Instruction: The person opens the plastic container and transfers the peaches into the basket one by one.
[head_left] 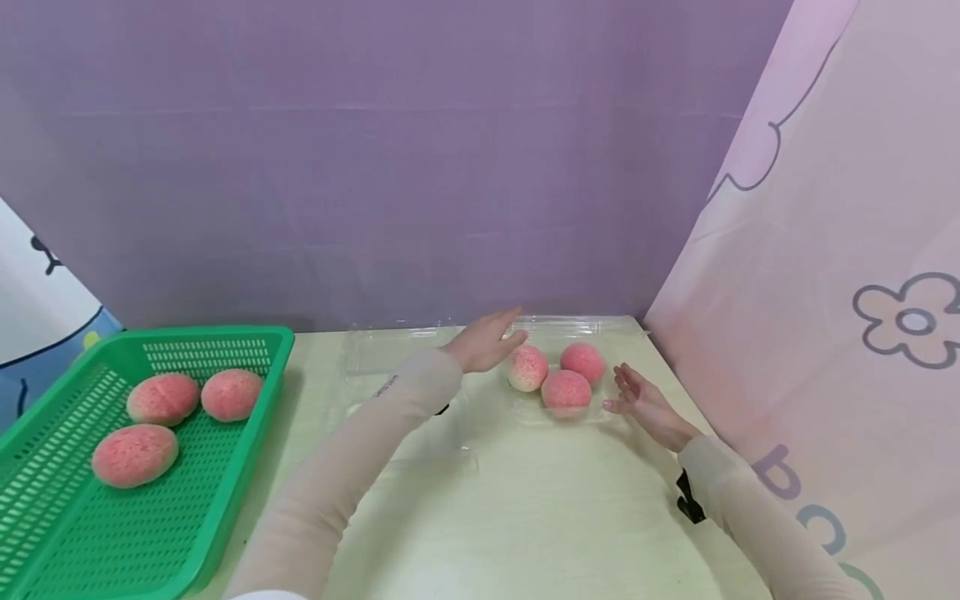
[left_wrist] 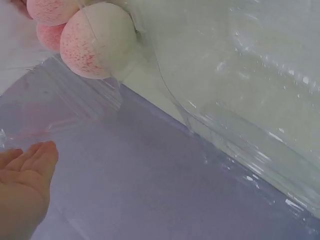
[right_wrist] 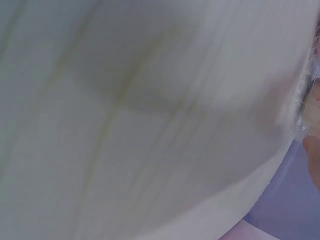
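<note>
Three pink, peach-like balls, a paler one (head_left: 527,368), one at the back (head_left: 582,362) and one in front (head_left: 566,393), sit together in a clear plastic container (head_left: 577,327) at the far right of the table. My left hand (head_left: 483,342) hovers at the container's left side, fingers extended and nothing held. On the opposite side is my right hand (head_left: 647,407), its fingers loosely spread near the container wall. In the left wrist view, the palm (left_wrist: 25,190) faces up beside the clear plastic. Only a sliver of the right hand (right_wrist: 312,155) shows in its wrist view.
A green basket (head_left: 213,508) with three more pink balls (head_left: 135,456) stands at the left. Another clear container (head_left: 435,446) lies under my left forearm, partly hidden. A purple cloth (head_left: 375,167) hangs behind the table, a pink patterned one (head_left: 810,292) at the right.
</note>
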